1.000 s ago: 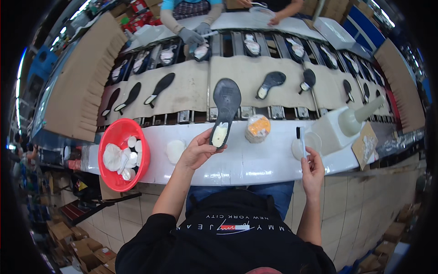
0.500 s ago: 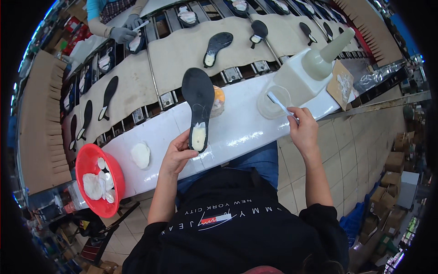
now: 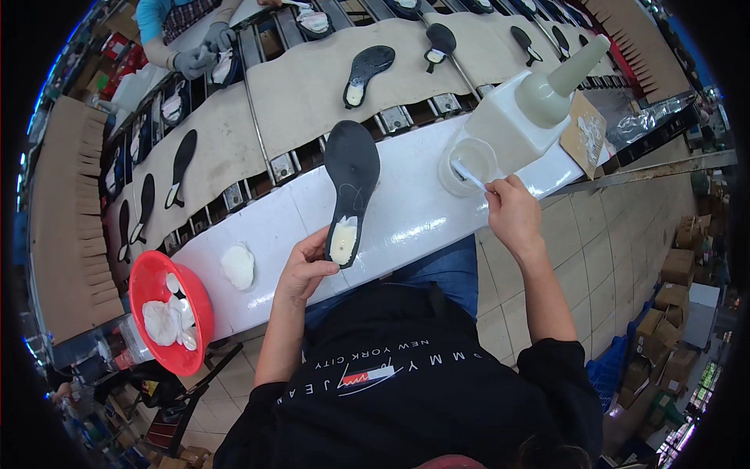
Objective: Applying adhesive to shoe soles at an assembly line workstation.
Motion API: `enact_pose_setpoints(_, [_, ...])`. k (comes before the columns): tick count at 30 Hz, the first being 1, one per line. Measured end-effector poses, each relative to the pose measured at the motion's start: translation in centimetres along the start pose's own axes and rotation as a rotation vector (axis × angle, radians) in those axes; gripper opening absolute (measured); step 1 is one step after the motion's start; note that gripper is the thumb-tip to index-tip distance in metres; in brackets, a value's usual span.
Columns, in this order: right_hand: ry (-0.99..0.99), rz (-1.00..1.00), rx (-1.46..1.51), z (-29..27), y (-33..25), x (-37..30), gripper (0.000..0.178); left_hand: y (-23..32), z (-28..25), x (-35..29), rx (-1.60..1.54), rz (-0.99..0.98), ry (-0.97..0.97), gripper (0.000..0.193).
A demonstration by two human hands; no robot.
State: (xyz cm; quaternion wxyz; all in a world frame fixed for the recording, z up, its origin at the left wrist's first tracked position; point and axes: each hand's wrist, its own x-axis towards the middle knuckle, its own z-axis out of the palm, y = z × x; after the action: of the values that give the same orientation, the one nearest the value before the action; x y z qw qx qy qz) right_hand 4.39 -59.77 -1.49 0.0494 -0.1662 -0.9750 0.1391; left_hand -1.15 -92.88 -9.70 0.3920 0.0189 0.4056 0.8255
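Note:
My left hand is closed around the heel end of a black shoe sole, held upright above the white table with its broad toe end pointing away from me. A cream patch covers the heel area. Between the fingers of my right hand is a thin white-handled brush, its tip lowered inside a clear plastic cup. Right behind the cup stands a large whitish bottle with a grey-green nozzle.
A red basin with white pieces sits at the table's left end, near a white pad. Beyond the table runs a cloth-covered conveyor carrying several soles. A co-worker's gloved hands handle a shoe. Cardboard lies right of the bottle.
My left hand has shifted the sole slightly right, and it now hides the orange-topped item behind it. My right hand has moved a little left and up, with the brush still in the cup.

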Motion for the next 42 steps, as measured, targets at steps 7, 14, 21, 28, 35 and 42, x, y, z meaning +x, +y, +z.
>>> enact_pose_setpoints(7, [0.032, 0.113, 0.457, 0.6, 2.9, -0.5, 0.013, 0.0, 0.0, 0.2, 0.004, -0.004, -0.004, 0.077])
enact_pose_setpoints(14, [-0.483, 0.629, 1.633, 1.6, 4.0, -1.6, 0.025, 0.3, -0.1, 0.2, 0.023, 0.022, 0.006, 0.077])
enact_pose_setpoints(21, [-0.440, 0.424, 1.777, 0.3, 0.5, -0.7, 0.030, 0.5, -0.5, 0.2, 0.015, 0.000, -0.037, 0.072])
enact_pose_setpoints(28, [-0.487, 0.020, 1.064, 1.9, -6.3, 3.9, 0.018, -0.1, -0.6, -0.2, -0.032, 0.035, -0.077, 0.070])
enact_pose_setpoints(35, [-0.157, -0.357, 0.462, 4.8, -8.9, 6.9, 0.015, -0.7, -1.4, -0.8, -0.061, 0.013, -0.082, 0.070])
enact_pose_setpoints(42, [0.036, -0.391, 0.432, 5.7, -9.4, 9.2, 0.014, -0.9, -1.7, -0.9, -0.072, -0.033, -0.032, 0.077])
